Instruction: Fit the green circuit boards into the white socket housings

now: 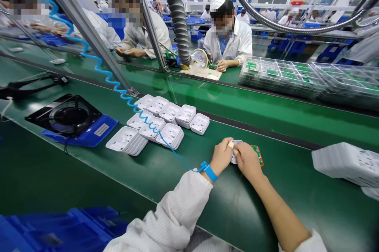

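Note:
Both hands meet over a small white plastic housing point(234, 159) on the green bench. My left hand point(222, 155) grips its left side, with a blue wrist strap round the wrist. Across the housing's right part lies my right hand point(248, 160), fingers bent and thumb pressed onto it; much of the housing is hidden beneath. Pale finger covers show on the thumbs. Just right of the right hand, a green circuit board point(258, 154) with an orange edge lies partly covered. Stacks of similar white housings point(170, 135) stand to the left.
A black fan point(69, 114) rests on a blue bin at the left. More stacked white housings point(340, 163) stand at the right. A coiled blue cord point(111, 78) runs from above to my left wrist. Across the line, a co-worker point(227, 39) sits near clear trays point(284, 72) of boards.

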Demonstrator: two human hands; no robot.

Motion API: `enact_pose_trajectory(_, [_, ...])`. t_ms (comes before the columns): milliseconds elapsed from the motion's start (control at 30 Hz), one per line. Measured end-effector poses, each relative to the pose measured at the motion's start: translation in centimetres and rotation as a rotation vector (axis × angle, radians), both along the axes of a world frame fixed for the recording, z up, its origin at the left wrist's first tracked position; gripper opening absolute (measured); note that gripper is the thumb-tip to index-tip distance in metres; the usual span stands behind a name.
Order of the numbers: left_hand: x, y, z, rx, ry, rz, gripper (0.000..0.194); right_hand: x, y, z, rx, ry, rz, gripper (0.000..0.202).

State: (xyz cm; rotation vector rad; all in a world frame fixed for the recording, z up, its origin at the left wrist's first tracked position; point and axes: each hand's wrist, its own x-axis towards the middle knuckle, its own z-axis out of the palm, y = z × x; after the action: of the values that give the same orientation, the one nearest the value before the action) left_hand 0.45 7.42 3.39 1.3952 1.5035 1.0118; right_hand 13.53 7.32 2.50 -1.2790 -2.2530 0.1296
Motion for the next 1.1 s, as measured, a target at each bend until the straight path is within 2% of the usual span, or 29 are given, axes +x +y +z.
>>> enact_pose_trajectory(167, [0.2, -0.6, 0.5, 0.033, 0.084, -0.033, 0.033, 0.0, 0.0, -0.2, 0.112, -0.117, -0.015, 0.023])
enact_pose_trajectory(333, [-0.4, 0.0, 0.1, 0.056, 0.075, -0.056, 0.032, 1.0, -0.1, -0.2, 0.020, -0.070, -0.004, 0.021])
enact_pose_trajectory(533, [-1.1, 0.7, 0.1, 0.063, 0.048, -0.043, 0.033, 2.2, -1.1, -0.7, 0.079, -0.093, -0.036, 0.022])
enact_pose_trajectory(733, [-1.7, 0.7, 1.0, 0.046, 0.109, -0.225, 0.034, 2.3, -0.7, -1.0, 0.119, -0.133, -0.019, 0.018])
enact_pose_trajectory(900, [-2.4, 1.0, 1.4, 0.102, 0.108, -0.348, 0.036, 2.5, -0.4, -0.5, 0.125, -0.178, -0.095, 0.024])
enact_pose_trajectory(1100, [-2.7, 1.3, 1.1, 0.093, 0.067, -0.350, 0.037, 2.5, -1.3, -0.2, 0.136, -0.214, -0.032, 0.023])
